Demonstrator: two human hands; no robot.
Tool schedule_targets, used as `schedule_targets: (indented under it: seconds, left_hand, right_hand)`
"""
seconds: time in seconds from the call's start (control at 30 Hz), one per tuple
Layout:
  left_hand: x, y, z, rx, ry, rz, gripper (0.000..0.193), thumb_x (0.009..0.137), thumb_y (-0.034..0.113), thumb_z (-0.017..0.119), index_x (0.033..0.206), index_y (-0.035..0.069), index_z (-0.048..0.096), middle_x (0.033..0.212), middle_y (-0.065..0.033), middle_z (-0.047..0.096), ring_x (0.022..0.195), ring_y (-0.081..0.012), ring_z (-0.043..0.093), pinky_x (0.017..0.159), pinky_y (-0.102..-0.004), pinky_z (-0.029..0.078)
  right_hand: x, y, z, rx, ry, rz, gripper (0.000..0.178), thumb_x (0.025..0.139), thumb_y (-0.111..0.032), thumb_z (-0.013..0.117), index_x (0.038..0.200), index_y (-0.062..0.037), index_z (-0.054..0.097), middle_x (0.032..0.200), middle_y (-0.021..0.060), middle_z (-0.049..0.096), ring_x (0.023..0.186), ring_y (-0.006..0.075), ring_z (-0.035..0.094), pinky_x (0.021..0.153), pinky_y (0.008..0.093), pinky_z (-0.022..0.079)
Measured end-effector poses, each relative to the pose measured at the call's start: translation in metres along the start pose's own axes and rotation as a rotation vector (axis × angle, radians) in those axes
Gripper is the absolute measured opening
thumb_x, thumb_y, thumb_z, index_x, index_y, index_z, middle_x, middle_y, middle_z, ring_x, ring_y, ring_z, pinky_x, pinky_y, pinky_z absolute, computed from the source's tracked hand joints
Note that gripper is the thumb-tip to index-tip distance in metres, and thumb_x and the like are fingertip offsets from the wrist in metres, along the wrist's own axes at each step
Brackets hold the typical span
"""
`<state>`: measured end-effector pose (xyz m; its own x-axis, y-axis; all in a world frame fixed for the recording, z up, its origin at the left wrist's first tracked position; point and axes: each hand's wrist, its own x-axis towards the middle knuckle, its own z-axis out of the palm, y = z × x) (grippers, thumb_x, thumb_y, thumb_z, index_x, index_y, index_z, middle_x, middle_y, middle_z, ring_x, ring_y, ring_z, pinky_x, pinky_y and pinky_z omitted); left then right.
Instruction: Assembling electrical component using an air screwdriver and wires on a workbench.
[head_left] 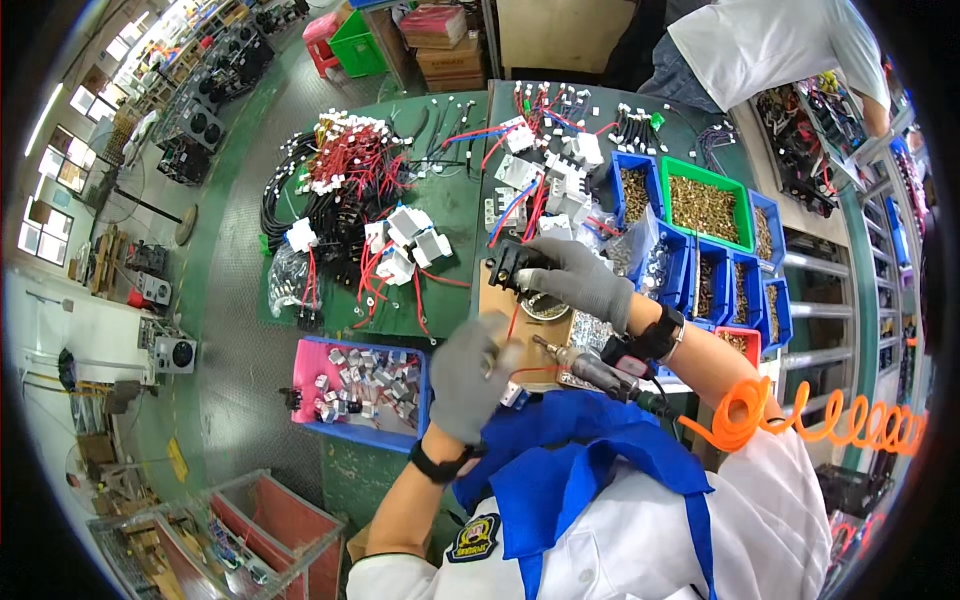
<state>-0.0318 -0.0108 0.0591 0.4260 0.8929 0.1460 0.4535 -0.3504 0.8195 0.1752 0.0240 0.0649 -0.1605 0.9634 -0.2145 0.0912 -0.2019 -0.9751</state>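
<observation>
My right hand (583, 278), in a grey glove, is closed on a black terminal block (508, 266) above the brown work board (492, 300). Lower and to the left, my gloved left hand (465, 380) is smeared by motion, so its fingers cannot be read. A thin red wire (514, 322) runs between the hands below the block. Under my right wrist lies a pneumatic screwdriver (590, 368), its tip toward the board. Close to my right palm is a round dish (545, 308) of small parts, partly hidden.
Blue bins (687, 272) and a green bin (708, 205) of screws stand at the right. Wired white components (405, 240) and a black-red cable heap (350, 170) cover the left table. A blue-pink tray (425, 395) holds small components. An orange coiled hose (740, 412) crosses my right arm. Another person (770, 45) works beyond.
</observation>
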Motion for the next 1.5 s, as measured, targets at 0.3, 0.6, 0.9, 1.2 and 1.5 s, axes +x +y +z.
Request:
schedule_targets:
  seconds: [0.3,0.6,0.9,1.2,1.5]
  left_hand:
    - [-0.023,-0.002,0.007,0.321,-0.266,0.177,0.025,0.082,0.017,0.062,0.106,0.009,0.064,0.083,-0.0079,0.065,0.070,-0.0201,0.064,0.057,-0.0328,0.049]
    - [-0.007,-0.005,-0.003,-0.396,0.061,-0.251,0.021,0.089,0.013,0.056,0.105,0.001,0.062,0.083,-0.0066,0.066,0.063,-0.0076,0.059,0.056,-0.0229,0.047]
    - [0.006,-0.008,-0.001,-0.145,0.138,-0.034,0.020,0.087,0.013,0.057,0.104,0.003,0.062,0.078,-0.0118,0.064,0.061,-0.0173,0.062,0.060,-0.0276,0.049]
    - [0.013,-0.006,-0.009,-0.616,-0.020,-0.475,0.013,0.087,0.010,0.058,0.094,0.001,0.064,0.073,-0.0032,0.063,0.059,-0.0086,0.055,0.054,-0.0218,0.044]
    - [0.009,-0.001,0.014,0.122,0.228,-0.083,0.016,0.085,0.014,0.061,0.088,-0.001,0.063,0.066,-0.0029,0.062,0.054,-0.0087,0.053,0.052,-0.0241,0.043]
  right_hand:
    - [-0.005,-0.008,-0.005,-0.045,0.017,0.108,0.040,0.085,-0.019,0.064,0.119,0.0009,0.054,0.094,0.0029,0.060,0.083,0.0099,0.056,0.077,0.0269,0.048]
    - [-0.016,-0.016,-0.006,0.094,-0.113,0.231,0.042,0.084,-0.020,0.065,0.119,-0.0001,0.054,0.094,0.0059,0.061,0.077,0.0113,0.062,0.061,0.0246,0.057]
    - [-0.019,-0.016,-0.003,0.175,-0.079,0.275,0.046,0.084,-0.019,0.064,0.124,0.0003,0.052,0.094,0.0063,0.062,0.078,0.0113,0.063,0.062,0.0245,0.057]
    - [-0.022,-0.020,0.002,0.092,-0.073,0.264,0.044,0.084,-0.019,0.062,0.123,-0.0002,0.053,0.091,0.0065,0.063,0.076,0.0107,0.063,0.062,0.0249,0.055]
    - [-0.021,-0.014,0.007,0.029,-0.059,0.200,0.045,0.084,-0.019,0.064,0.122,0.0023,0.052,0.091,0.0052,0.062,0.076,0.0095,0.061,0.065,0.0251,0.054]
